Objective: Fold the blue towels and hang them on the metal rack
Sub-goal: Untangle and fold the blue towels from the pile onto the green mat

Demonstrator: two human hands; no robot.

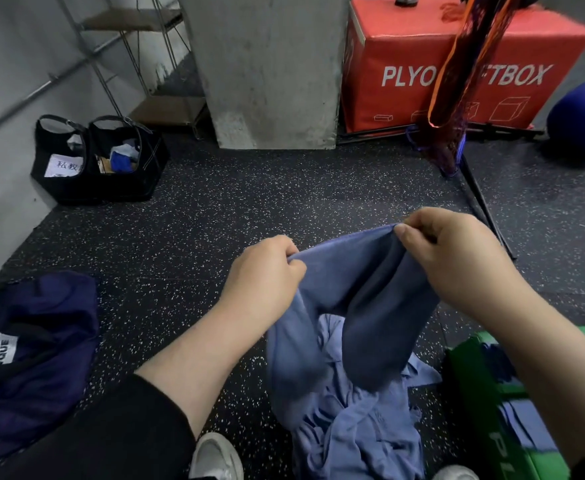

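A blue towel (364,289) hangs between my two hands above the speckled floor. My left hand (267,268) pinches its upper left edge, fingers curled round the cloth. My right hand (454,251) pinches the upper right edge a little higher. The towel sags in a fold between them and drapes down. Under it lies a crumpled heap of more blue towels (357,434) on the floor by my feet. A metal rack (128,50) with thin wire legs and wooden shelves stands at the back left against the wall.
A concrete pillar (270,71) rises ahead. A red plyo box (405,64) and a blue ball (582,119) sit at the right. Two black bags (100,161) stand by the left wall. A dark navy garment (34,355) lies left; a green box (485,403) lies right.
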